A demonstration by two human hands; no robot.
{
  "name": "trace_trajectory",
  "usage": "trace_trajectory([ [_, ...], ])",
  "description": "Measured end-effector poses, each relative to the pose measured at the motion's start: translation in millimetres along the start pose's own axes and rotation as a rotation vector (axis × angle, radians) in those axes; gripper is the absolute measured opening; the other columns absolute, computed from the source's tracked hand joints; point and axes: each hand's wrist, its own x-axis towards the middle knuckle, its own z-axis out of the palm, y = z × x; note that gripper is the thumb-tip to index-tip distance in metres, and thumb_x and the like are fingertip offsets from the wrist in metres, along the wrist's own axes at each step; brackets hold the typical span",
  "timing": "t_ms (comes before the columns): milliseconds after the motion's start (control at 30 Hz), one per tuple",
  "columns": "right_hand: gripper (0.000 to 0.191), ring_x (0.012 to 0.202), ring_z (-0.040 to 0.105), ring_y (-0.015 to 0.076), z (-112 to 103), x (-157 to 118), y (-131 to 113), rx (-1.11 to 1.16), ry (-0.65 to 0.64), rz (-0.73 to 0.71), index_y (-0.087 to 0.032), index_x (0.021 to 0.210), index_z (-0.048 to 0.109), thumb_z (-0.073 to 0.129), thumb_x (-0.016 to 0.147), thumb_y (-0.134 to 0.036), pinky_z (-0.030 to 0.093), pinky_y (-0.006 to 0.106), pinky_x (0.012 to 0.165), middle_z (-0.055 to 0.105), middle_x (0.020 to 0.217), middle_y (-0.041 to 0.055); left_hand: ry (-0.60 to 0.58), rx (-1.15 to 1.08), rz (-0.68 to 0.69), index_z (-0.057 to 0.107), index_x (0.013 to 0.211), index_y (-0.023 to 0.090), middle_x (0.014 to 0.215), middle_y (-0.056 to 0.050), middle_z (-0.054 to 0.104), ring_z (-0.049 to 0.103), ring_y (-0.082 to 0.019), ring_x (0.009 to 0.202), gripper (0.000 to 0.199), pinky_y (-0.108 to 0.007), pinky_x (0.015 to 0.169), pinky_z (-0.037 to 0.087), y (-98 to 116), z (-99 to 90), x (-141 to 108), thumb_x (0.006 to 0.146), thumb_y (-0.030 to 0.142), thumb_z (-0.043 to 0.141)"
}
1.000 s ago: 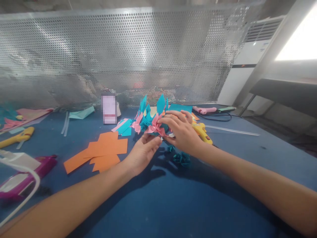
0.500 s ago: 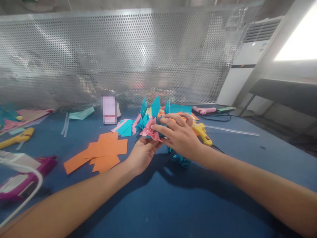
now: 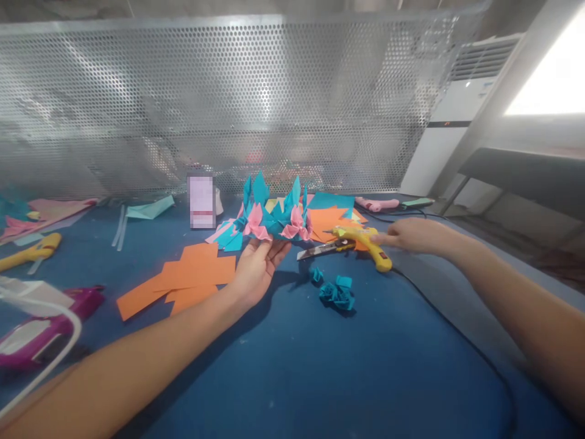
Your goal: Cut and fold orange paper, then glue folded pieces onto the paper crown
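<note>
My left hand [image 3: 259,268] pinches the underside of a folded-paper flower craft [image 3: 276,216], holding it raised over the blue table. The craft has upright blue points and pink paper flowers on its near side. My right hand [image 3: 418,236] has its fingers curled at the rear end of a yellow glue gun [image 3: 372,242]. What those fingers grip is hidden. The gun lies on its side, with a utility knife [image 3: 322,249] beside its nozzle. Small curled blue paper pieces [image 3: 338,294] rest on the table between my hands.
Orange paper sheets [image 3: 192,277] lie at left, and more orange paper [image 3: 326,218] lies behind the knife. Further left are another yellow glue gun [image 3: 39,253] and a purple device [image 3: 82,308]. A pink glue gun [image 3: 379,205] sits at the back. Perforated metal [image 3: 274,91] closes the far side.
My right hand has left the paper craft and moved right to the yellow glue gun. The craft has turned in my left hand, and the knife and blue pieces are uncovered.
</note>
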Motion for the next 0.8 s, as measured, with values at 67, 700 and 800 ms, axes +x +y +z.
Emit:
trace_trajectory([
  [67, 0.061, 0.05, 0.051, 0.0171, 2.5, -1.3, 3.2, 0.07, -0.115, 0.008, -0.016, 0.062, 0.055, 0.039, 0.076, -0.073, 0.036, 0.03, 0.05, 0.057, 0.057, 0.0099, 0.008, 0.008, -0.006, 0.056, 0.08, 0.016, 0.078, -0.002, 0.069, 0.068, -0.015, 0.079, 0.01, -0.039, 0.093, 0.046, 1.1, 1.9, -1.9, 0.086, 0.01, 0.049],
  [700, 0.046, 0.057, 0.05, 0.0139, 12.3, 8.3, 0.1, 0.299, -0.223, -0.015, -0.015, 0.07, 0.058, 0.061, 0.067, -0.061, 0.039, 0.025, 0.052, 0.052, 0.059, 0.0021, 0.02, 0.011, 0.033, 0.059, 0.069, 0.014, 0.075, 0.0, 0.069, 0.067, -0.014, 0.078, 0.01, -0.032, 0.09, 0.049, 3.7, 4.2, -9.6, 0.074, 0.011, 0.066],
  [800, 0.038, 0.06, 0.049, 0.0139, 14.0, 10.5, 0.2, 0.331, -0.194, -0.038, -0.015, 0.076, 0.06, 0.063, 0.067, -0.051, 0.038, 0.024, 0.052, 0.052, 0.063, 0.0015, 0.037, 0.014, 0.028, 0.059, 0.067, 0.014, 0.074, -0.001, 0.069, 0.068, -0.013, 0.077, 0.011, -0.033, 0.091, 0.049, 3.4, 3.1, -8.2, 0.075, 0.01, 0.065],
])
